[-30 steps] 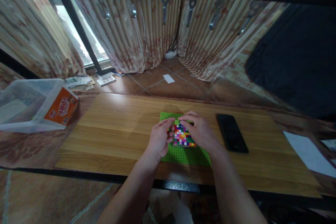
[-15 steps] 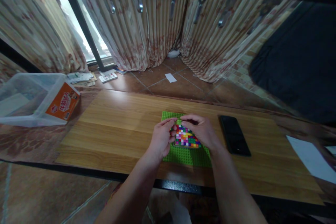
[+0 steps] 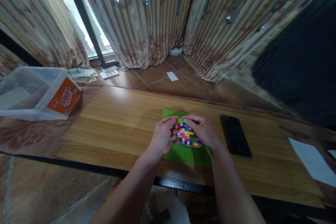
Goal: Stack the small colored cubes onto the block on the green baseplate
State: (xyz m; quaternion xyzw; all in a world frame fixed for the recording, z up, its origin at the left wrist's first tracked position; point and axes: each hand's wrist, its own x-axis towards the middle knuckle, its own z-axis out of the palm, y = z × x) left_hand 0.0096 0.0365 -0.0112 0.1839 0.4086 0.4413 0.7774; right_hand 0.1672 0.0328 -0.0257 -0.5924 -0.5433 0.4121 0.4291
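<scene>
Nearest you, your forearms (image 3: pixel 136 178) reach in over the dark front edge of the counter (image 3: pixel 115 126). Ahead of them lies a green baseplate (image 3: pixel 189 159), flat on the wood, and the mosaic (image 3: pixel 187 135) of small coloured bricks sits over its middle; you can't tell whether it touches the plate or is held just above. Your left grip (image 3: pixel 163 134) curls its fingers round the mosaic's far left corner, and your right grip (image 3: pixel 206 132) pinches the far right side, thumb on top, so both are closed on it. To your right, near that grip, a black phone (image 3: pixel 236 135) lies on the counter, with a white sheet (image 3: pixel 312 161) well beyond it to the right. Off to your left stands a clear tub (image 3: pixel 46 114) with an orange label. Farther out, a card (image 3: pixel 172 76) lies on the tiled floor (image 3: pixel 157 83), before striped curtains (image 3: pixel 160 28).
</scene>
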